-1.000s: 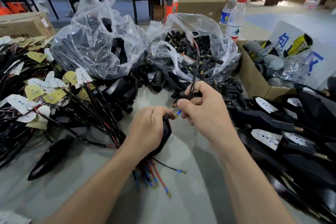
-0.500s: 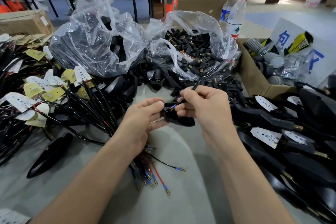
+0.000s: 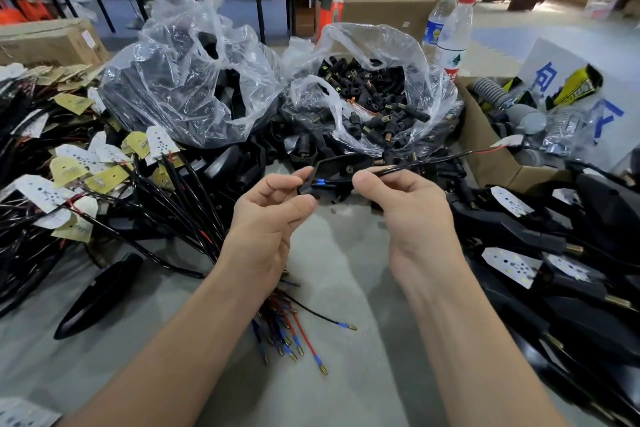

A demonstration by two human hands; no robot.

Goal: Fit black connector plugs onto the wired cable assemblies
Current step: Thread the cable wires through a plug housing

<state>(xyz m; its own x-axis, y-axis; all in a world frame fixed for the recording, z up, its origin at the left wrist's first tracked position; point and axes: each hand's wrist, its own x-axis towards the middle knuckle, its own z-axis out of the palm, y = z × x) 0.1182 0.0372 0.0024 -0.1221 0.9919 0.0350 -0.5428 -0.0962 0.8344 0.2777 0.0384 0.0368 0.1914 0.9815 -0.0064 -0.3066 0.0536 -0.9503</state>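
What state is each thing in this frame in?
Left hand, pinching the black part.
Right hand, pinching the cable.
Cable, blue tip bare, against the black part.
Plug bag, open, holding loose plugs.
Second bag, open.
Bottles, upright, capped.
Cardboard box, open.

Glossy black-sheathed cable (image 3: 415, 165) pinched in the fingers (image 3: 363, 180); beyond them, a crinkly, shiny clear plastic bag (image 3: 398, 48) of matt black plugs (image 3: 377, 104).
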